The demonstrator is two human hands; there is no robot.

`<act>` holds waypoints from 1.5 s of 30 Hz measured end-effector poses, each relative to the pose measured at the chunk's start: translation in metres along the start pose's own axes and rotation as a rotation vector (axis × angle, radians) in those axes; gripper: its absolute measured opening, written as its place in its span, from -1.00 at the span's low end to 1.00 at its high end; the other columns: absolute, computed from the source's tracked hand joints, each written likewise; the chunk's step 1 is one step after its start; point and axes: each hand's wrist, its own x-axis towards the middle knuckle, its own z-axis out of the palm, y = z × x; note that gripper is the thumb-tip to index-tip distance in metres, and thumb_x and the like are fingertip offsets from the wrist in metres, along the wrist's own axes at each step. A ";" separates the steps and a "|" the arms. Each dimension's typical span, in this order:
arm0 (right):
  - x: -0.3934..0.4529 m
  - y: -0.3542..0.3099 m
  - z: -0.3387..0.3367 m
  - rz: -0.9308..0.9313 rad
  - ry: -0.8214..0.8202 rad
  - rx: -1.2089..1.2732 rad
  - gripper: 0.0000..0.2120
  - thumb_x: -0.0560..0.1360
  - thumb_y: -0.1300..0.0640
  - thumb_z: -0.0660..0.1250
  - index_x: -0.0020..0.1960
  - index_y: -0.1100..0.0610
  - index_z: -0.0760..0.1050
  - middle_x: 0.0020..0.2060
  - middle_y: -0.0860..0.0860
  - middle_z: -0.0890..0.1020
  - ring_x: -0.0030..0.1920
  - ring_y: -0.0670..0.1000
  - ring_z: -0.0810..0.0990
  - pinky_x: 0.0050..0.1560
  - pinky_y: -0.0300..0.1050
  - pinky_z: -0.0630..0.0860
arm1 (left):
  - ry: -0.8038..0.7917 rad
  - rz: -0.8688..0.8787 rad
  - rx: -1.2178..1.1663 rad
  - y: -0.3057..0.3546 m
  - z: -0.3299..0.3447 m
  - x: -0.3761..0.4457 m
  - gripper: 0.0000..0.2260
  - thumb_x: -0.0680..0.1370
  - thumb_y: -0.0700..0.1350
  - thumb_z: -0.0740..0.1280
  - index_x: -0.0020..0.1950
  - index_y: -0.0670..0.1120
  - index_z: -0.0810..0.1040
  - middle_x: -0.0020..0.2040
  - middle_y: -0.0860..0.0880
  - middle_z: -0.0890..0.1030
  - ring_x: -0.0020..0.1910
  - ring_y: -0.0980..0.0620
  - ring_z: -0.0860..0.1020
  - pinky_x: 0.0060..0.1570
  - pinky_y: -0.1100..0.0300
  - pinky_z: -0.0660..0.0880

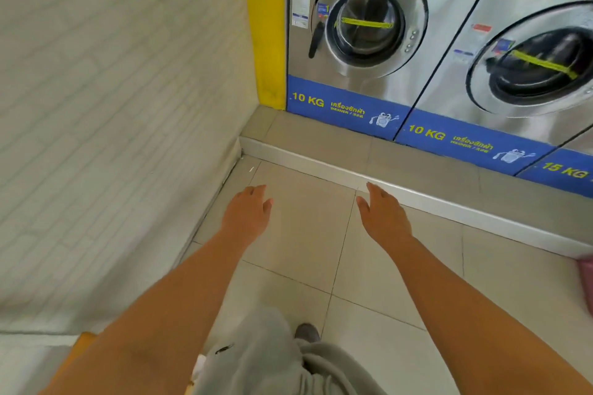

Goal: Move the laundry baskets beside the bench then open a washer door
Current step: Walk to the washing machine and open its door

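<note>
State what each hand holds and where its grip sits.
Nothing is held. The left hand and right hand hang open and empty above the floor tiles.

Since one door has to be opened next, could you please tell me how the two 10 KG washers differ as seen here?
The left washer shows its whole door, with the black handle at the door's left; the right washer is cut by the frame edge. The left one stands in the corner beside the yellow wall strip; the right one stands between machines. Both doors look shut, each bearing a yellow strip.

A: What is the pink plastic thing (588, 285) at the right edge?
B: Cut off; cannot tell. The second round steel washer door (539, 64) is also cropped, its stickers blurred.
</note>
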 end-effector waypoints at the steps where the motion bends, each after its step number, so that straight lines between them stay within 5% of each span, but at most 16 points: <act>1: 0.022 -0.002 -0.004 -0.004 0.004 0.013 -0.50 0.64 -0.05 0.07 0.51 0.17 0.21 0.42 0.15 0.40 0.40 0.18 0.36 0.34 0.07 0.33 | 0.006 -0.006 -0.003 0.003 -0.002 0.020 -0.58 0.65 0.01 0.09 0.49 -0.10 0.28 0.39 -0.14 0.42 0.33 -0.14 0.41 0.28 0.01 0.39; 22: 0.453 -0.053 -0.100 0.053 0.160 0.044 -0.60 0.62 0.04 0.15 0.42 0.16 0.32 0.32 0.13 0.49 0.32 0.18 0.43 0.26 0.08 0.35 | 0.072 0.111 -0.069 0.086 -0.107 0.482 -0.65 0.63 -0.09 0.15 0.42 -0.09 0.39 0.31 -0.17 0.49 0.25 -0.17 0.48 0.21 0.00 0.44; 28: 0.565 -0.065 -0.143 -0.070 0.271 0.035 -0.54 0.63 0.06 0.12 0.50 0.17 0.25 0.47 0.14 0.33 0.46 0.16 0.28 0.43 0.06 0.23 | 0.149 0.108 -0.159 0.122 -0.123 0.588 -0.64 0.63 -0.10 0.17 0.44 -0.11 0.39 0.35 -0.16 0.48 0.31 -0.15 0.45 0.26 0.02 0.39; 35: 0.644 -0.081 -0.189 -0.124 0.463 -0.010 -0.51 0.63 0.06 0.13 0.53 0.12 0.18 0.54 0.05 0.20 0.54 0.08 0.12 0.50 0.02 0.12 | 0.226 0.191 -0.169 0.157 -0.138 0.671 -0.63 0.63 -0.05 0.19 0.43 -0.09 0.36 0.32 -0.16 0.50 0.29 -0.16 0.47 0.19 0.01 0.45; 45: 0.698 -0.083 -0.202 0.054 0.526 -0.083 -0.48 0.65 0.04 0.07 0.57 0.12 0.07 0.56 0.07 0.11 0.56 0.08 0.04 0.55 0.02 0.00 | 0.200 0.541 -0.199 0.185 -0.164 0.755 -0.50 0.63 0.01 0.18 0.55 -0.10 0.19 0.52 -0.07 0.27 0.49 -0.05 0.26 0.43 0.11 0.23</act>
